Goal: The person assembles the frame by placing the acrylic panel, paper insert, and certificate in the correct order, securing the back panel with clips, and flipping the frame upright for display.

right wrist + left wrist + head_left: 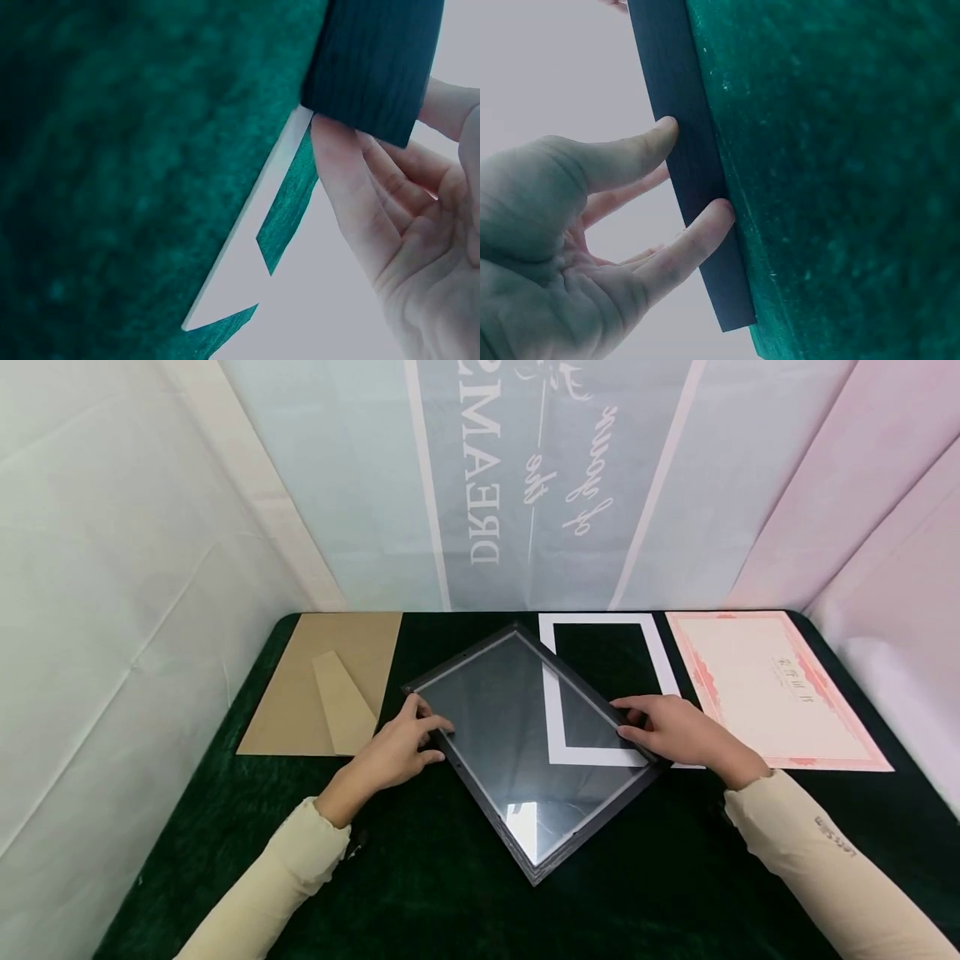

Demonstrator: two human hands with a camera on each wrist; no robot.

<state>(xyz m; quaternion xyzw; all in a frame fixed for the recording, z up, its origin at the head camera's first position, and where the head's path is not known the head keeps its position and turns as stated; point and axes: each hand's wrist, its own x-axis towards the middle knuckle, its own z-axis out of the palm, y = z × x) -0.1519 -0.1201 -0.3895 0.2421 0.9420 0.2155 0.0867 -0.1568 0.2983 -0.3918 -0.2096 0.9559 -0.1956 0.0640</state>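
A dark picture frame (481,793) with a clear pane (495,718) is turned cornerwise in the middle of the head view. By its left corner, my left hand (393,752) grips the rail. The left wrist view shows the thumb (634,157) and one finger against the frame's outer side, other fingers behind it. My right hand (682,731) holds the opposite rail close to the right corner. In the right wrist view a finger (341,161) touches the frame's dark end (375,67), and the other fingers are partly hidden behind it.
A white mat border (658,652) lies partly under the frame and shows through the pane. To the left is a brown backing board (270,710) with a stand flap (341,702). A pink-bordered certificate (750,718) lies at right on the dark green cloth (420,877).
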